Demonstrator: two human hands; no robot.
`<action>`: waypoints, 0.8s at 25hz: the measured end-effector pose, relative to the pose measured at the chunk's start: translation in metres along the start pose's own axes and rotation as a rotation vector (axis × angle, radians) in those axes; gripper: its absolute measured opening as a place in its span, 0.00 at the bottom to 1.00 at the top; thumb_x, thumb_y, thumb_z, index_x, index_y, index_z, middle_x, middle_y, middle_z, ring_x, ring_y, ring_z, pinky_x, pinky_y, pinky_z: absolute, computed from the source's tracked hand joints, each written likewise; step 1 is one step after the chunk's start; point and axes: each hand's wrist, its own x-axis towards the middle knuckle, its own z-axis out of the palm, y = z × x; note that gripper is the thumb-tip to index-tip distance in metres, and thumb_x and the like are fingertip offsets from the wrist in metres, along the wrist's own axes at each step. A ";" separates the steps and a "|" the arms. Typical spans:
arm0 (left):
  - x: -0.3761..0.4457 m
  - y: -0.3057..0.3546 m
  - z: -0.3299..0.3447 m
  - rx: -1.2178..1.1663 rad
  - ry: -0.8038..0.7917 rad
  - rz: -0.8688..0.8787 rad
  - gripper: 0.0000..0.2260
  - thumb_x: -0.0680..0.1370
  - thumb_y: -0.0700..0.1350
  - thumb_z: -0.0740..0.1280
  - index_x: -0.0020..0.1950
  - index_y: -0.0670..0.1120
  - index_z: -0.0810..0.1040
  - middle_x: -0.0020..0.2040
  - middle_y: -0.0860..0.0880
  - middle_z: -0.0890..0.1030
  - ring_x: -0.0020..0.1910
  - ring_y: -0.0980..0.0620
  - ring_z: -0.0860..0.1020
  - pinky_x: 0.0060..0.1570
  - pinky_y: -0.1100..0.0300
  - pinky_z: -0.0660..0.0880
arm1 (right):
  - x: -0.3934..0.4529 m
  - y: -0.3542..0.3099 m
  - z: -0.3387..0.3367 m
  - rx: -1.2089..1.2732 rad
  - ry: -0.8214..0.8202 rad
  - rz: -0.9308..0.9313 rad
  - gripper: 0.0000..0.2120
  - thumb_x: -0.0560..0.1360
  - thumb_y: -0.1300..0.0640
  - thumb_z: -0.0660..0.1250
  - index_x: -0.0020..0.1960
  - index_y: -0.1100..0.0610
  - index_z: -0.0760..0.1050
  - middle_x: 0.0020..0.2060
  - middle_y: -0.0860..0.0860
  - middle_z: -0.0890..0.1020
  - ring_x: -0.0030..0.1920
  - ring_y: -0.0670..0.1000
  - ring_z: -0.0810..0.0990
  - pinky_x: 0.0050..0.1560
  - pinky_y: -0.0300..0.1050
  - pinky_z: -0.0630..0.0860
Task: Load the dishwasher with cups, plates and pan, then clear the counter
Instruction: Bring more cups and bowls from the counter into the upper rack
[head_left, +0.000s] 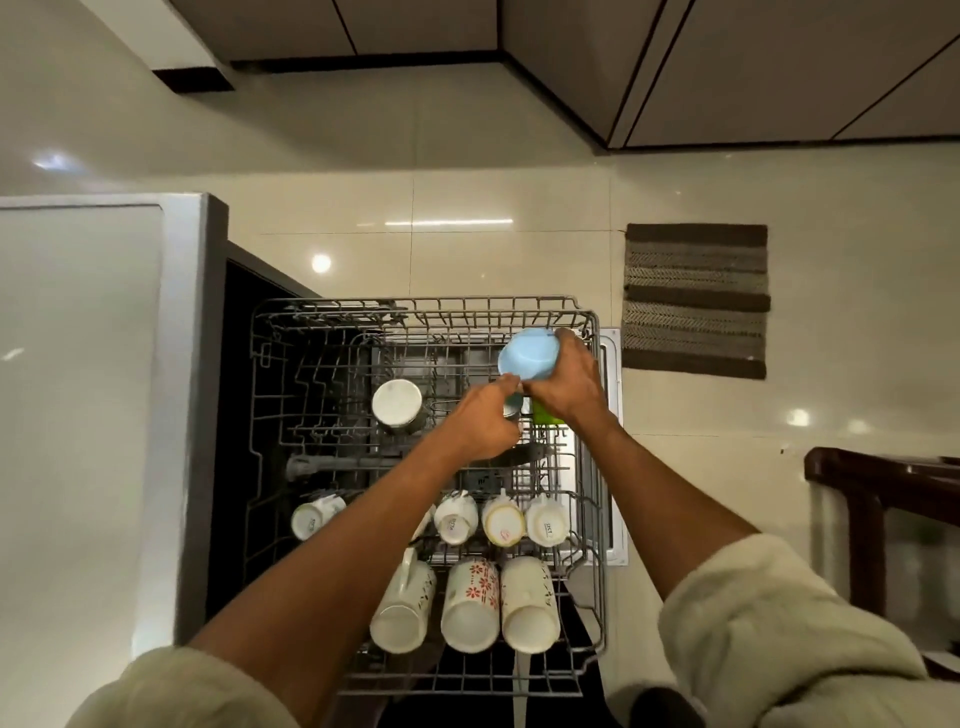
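Observation:
The dishwasher's grey wire rack is pulled out below me. My right hand grips a light blue cup, held upside down over the rack's far right corner, and a green item shows under that hand. My left hand pinches a small metal cup right beside it. One white cup stands inverted mid-rack. Several small white cups lie in a row, and three tall white mugs lie nearest me.
The dishwasher's white top fills the left side. A brown striped mat lies on the glossy tiled floor to the right. Dark wooden furniture stands at the right edge. Cabinet fronts run along the top.

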 end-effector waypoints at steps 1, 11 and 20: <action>0.009 0.001 0.002 0.023 -0.019 -0.008 0.34 0.75 0.35 0.67 0.79 0.46 0.60 0.75 0.44 0.69 0.60 0.46 0.77 0.49 0.64 0.77 | 0.010 0.005 0.005 0.004 -0.010 0.017 0.45 0.65 0.49 0.80 0.75 0.58 0.63 0.69 0.58 0.72 0.68 0.59 0.70 0.67 0.55 0.73; 0.062 0.003 0.019 0.221 -0.097 -0.060 0.41 0.76 0.44 0.68 0.82 0.45 0.46 0.82 0.46 0.47 0.81 0.48 0.48 0.79 0.46 0.51 | 0.003 0.041 0.024 -0.446 0.017 -0.172 0.38 0.78 0.64 0.67 0.82 0.57 0.51 0.82 0.56 0.50 0.81 0.56 0.50 0.78 0.48 0.51; 0.055 0.001 0.029 0.207 -0.020 -0.011 0.43 0.76 0.50 0.70 0.82 0.43 0.46 0.82 0.44 0.48 0.81 0.48 0.48 0.79 0.48 0.51 | -0.008 0.042 0.023 -0.541 -0.118 -0.193 0.43 0.80 0.53 0.64 0.81 0.62 0.38 0.80 0.58 0.39 0.81 0.55 0.39 0.80 0.46 0.40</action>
